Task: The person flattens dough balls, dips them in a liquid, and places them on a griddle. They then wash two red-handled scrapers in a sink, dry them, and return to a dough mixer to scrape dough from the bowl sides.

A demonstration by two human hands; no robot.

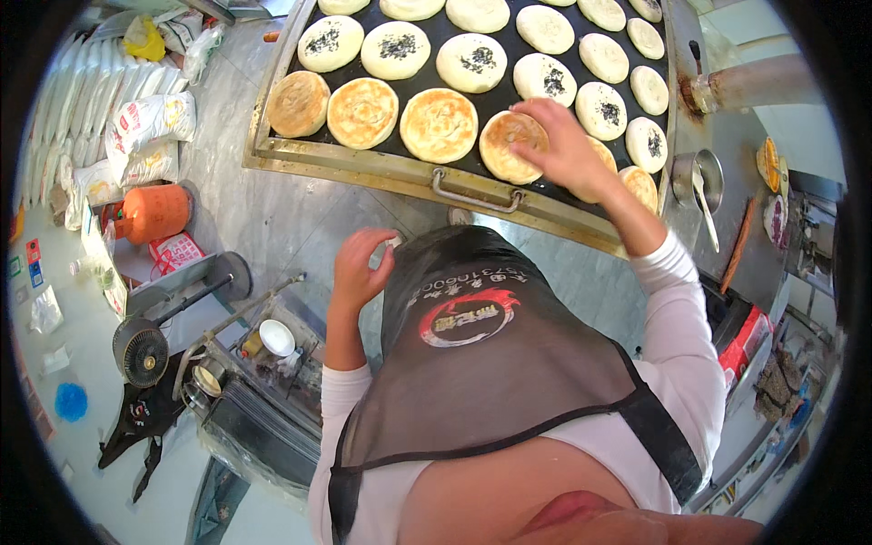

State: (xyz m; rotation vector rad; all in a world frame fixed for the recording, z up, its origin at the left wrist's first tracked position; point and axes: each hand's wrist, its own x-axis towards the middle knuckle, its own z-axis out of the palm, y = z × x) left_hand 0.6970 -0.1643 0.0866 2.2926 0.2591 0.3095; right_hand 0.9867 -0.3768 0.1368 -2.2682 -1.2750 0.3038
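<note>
Flatbread (498,151), browned, round, no long axis – front row of the griddle (350,165), fourth from left, just beyond the metal handle (474,201). Right hand (570,150), the nearer: fingers spread and bent over the bread's right side, thumb across its top; firm grip or light touch, cannot tell. Left hand (359,263): loosely curled beside the apron (500,391), off the griddle – bread lies ahead and to its right.

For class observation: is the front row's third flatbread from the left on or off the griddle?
On: the black griddle shows around the flatbread.
</note>
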